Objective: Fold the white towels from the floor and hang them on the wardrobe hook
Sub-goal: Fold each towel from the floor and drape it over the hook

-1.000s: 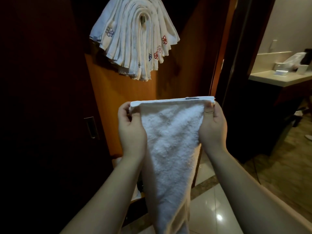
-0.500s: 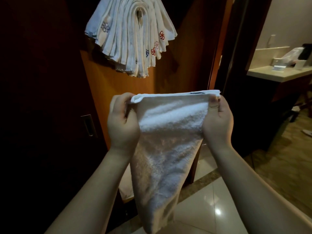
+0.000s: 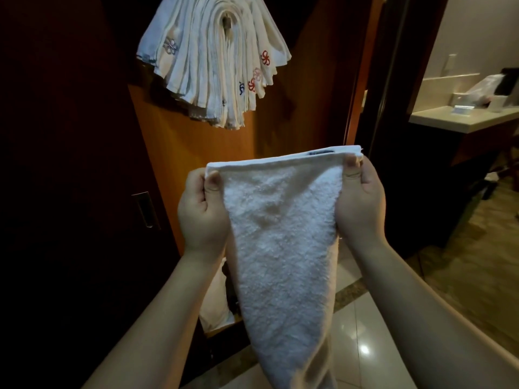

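A white terry towel (image 3: 280, 242) hangs folded in front of me, its top edge stretched level between my hands and its lower end tapering toward the floor. My left hand (image 3: 202, 211) pinches the top left corner. My right hand (image 3: 361, 203) pinches the top right corner. Above, a thick bundle of folded white towels (image 3: 213, 63) with small red and blue embroidered marks hangs from the wardrobe hook (image 3: 226, 22), which is mostly hidden by the towels.
The dark wardrobe door (image 3: 70, 192) with a recessed handle (image 3: 146, 210) stands at the left. Something white (image 3: 216, 299) sits low behind the towel. Glossy floor tiles (image 3: 362, 332) lie below. A bathroom counter (image 3: 460, 119) with small items is at the right.
Both hands shifted the towel's top edge slightly, up and then back down, keeping it stretched. The view tilted a little; the hanging bundle stayed on the hook.
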